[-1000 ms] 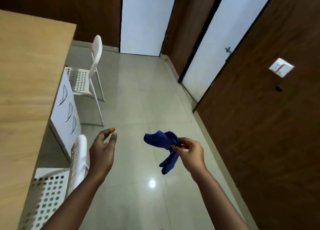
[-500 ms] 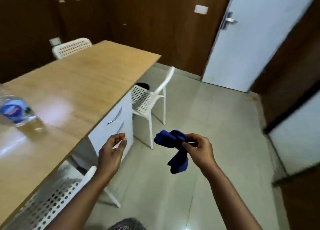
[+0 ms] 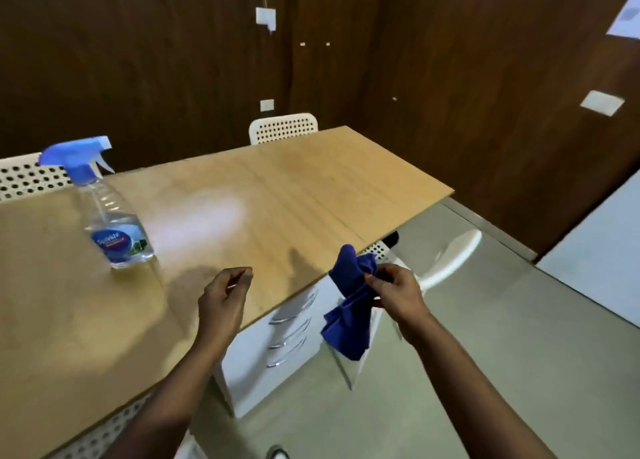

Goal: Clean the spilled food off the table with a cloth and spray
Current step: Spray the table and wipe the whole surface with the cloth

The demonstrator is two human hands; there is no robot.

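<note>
**Cloth in hand, spray untouched on the bench**

Nearest, right hand (image 3: 394, 290) off the bench's right edge, grip pinched on the bunched blue cloth (image 3: 349, 302), most of it dangling over the floor beside the white drawer unit (image 3: 277, 341). Left hand (image 3: 221, 299) above the near bench edge, grip loosely curled, holding nothing. Farther left, spray bottle (image 3: 110, 212) upright on the bench (image 3: 277, 199), well apart from both hands, blue trigger head pointing right. No spilled food plainly visible on the wood; only a pale glare patch mid-bench. Farthest, perforated white chair backs (image 3: 282, 126) behind the bench, against the dark wall.

Risks, as judgement: cloth slipping from so light a pinch; bottle toppling under a hasty reach, being tall and narrow; the wrong patch wiped, with the spill hard to locate.
</note>
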